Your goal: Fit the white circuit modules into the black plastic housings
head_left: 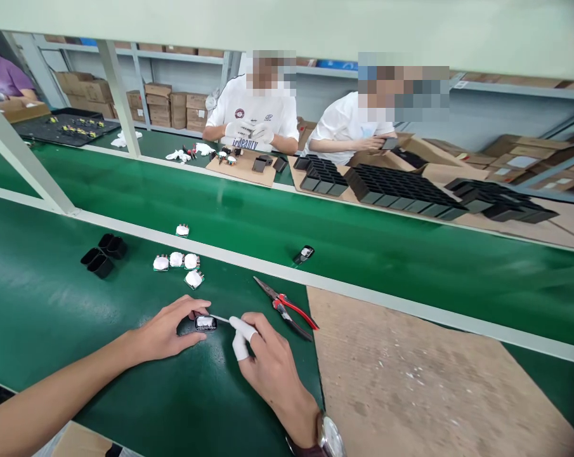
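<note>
My left hand (175, 327) rests on the green bench, its thumb and fingers closed about a small black case (205, 325) with white material inside. My right hand (272, 355) wears white finger cots on the thumb and a finger and pinches a thin metal rod-like tool (220, 318). The tool's far end reaches the top edge of the case; its exact tip is hard to make out. Beyond my left hand are several small circuit boards topped with white material (176, 259). Red-handled long-nose pliers (287, 306) lie to the right of my right hand.
Several empty black cases (103, 255) stand at the left. Brown cardboard (410, 374) covers the right side. Past a pale rail (248, 263), a green conveyor belt (220, 203) carries a black case (304, 254). Two co-workers sit opposite, near rows of black cases (401, 190).
</note>
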`<move>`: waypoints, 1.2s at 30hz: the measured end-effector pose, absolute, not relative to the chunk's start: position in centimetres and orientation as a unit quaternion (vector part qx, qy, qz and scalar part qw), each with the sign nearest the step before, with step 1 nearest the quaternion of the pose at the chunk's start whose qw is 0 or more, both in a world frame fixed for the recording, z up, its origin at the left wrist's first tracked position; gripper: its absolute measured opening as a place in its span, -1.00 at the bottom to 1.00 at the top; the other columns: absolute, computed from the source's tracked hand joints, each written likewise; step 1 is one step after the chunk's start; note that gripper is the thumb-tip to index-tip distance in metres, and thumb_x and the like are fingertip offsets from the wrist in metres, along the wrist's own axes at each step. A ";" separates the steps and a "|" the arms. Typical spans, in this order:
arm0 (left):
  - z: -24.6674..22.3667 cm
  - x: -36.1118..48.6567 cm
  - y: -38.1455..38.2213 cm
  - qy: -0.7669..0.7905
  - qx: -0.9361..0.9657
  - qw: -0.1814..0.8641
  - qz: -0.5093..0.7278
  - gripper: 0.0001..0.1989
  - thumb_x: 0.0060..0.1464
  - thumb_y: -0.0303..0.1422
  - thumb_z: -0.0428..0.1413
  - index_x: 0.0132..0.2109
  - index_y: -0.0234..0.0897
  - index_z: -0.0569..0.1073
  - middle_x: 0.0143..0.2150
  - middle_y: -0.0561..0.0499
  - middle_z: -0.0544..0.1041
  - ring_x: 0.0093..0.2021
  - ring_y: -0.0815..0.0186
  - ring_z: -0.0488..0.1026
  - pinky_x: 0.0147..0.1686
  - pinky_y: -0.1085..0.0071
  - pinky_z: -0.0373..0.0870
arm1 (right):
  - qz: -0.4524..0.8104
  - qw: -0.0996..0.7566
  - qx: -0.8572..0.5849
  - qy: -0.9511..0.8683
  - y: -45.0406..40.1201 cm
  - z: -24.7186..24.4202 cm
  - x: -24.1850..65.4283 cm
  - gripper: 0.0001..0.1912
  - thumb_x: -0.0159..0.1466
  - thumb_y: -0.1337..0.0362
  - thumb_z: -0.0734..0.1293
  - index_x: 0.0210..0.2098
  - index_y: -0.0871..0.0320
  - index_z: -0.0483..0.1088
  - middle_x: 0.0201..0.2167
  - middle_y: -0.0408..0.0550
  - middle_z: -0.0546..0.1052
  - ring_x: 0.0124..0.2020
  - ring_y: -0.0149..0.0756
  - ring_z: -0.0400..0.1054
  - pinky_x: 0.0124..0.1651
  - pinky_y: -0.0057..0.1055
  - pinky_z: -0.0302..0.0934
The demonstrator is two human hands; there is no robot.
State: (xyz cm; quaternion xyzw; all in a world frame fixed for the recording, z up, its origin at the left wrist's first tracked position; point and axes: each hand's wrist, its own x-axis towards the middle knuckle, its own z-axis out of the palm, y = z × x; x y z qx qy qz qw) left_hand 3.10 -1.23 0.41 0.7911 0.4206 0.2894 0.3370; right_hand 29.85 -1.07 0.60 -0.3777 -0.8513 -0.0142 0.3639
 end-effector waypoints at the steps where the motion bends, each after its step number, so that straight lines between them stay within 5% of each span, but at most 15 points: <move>1: 0.3 3.2 -1.2 0.416 0.792 0.338 0.293 -0.40 0.34 -0.36 0.21 0.42 0.04 0.22 0.09 -0.04 0.52 0.01 0.22 0.51 0.10 0.21 0.52 | -0.017 0.370 -0.364 -0.855 -1.3 0.9 29.6 -0.79 0.38 0.54 0.23 -0.12 0.15 0.41 -0.12 0.05 0.49 -0.28 -0.27 0.39 -0.31 -0.35 0.31; 10: 0.4 3.3 -1.3 0.424 0.789 0.333 0.293 -0.42 0.33 -0.36 0.22 0.40 0.01 0.25 0.07 -0.02 0.52 0.00 0.23 0.54 0.09 0.26 0.54 | -0.095 0.327 -0.347 -0.874 -1.5 1.5 29.0 -0.75 0.33 0.58 0.18 -0.33 0.14 0.35 -0.15 0.07 0.47 -0.31 -0.25 0.29 -0.32 -0.31 0.19; 36: 0.1 3.5 -1.4 0.426 0.777 0.356 0.296 -0.57 0.30 -0.35 0.24 0.24 -0.06 0.33 0.10 -0.03 0.53 0.05 0.22 0.57 0.09 0.25 0.53 | -0.061 0.299 -0.329 -0.893 -1.4 2.2 28.2 -0.74 0.28 0.60 0.20 -0.37 0.13 0.36 -0.22 0.04 0.45 -0.31 -0.24 0.25 -0.33 -0.31 0.11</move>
